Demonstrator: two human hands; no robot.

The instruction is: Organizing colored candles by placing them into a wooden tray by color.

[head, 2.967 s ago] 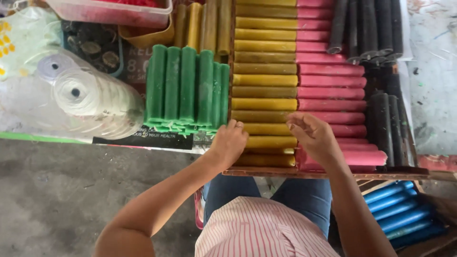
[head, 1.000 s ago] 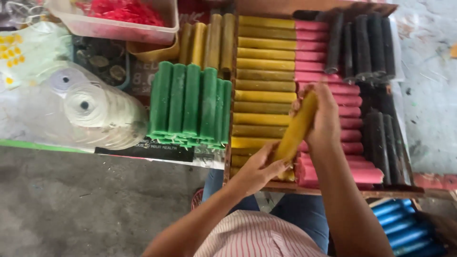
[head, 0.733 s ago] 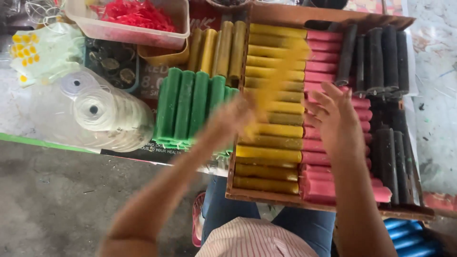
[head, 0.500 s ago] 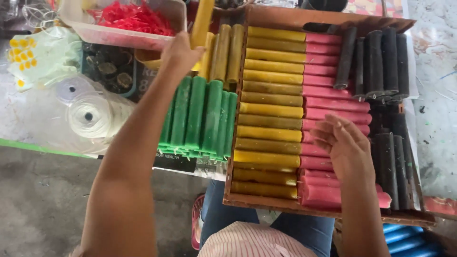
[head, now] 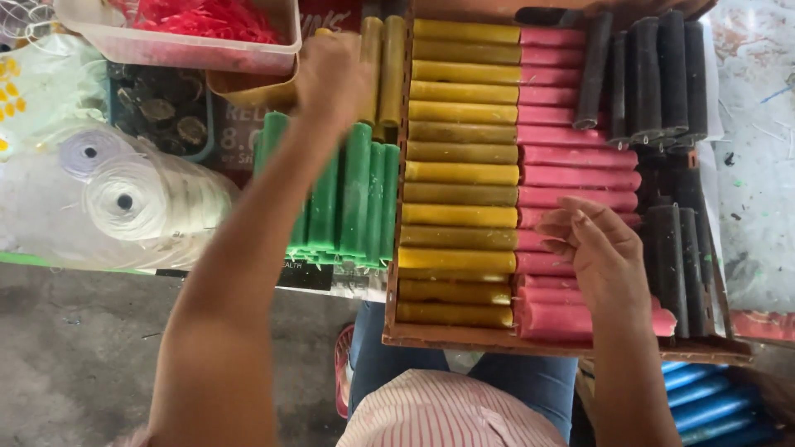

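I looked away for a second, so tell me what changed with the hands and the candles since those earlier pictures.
The left hand lifted a yellow candle out of the wooden tray and carried it up left to the upright yellow candles above the green candles. The right hand stayed over the pink candles. Nothing else moved.

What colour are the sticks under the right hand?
Pink sticks lie under the right hand, seen in the head view.

Bare grey concrete floor (head: 74, 356) (scuffed, dusty) below; even daylight.
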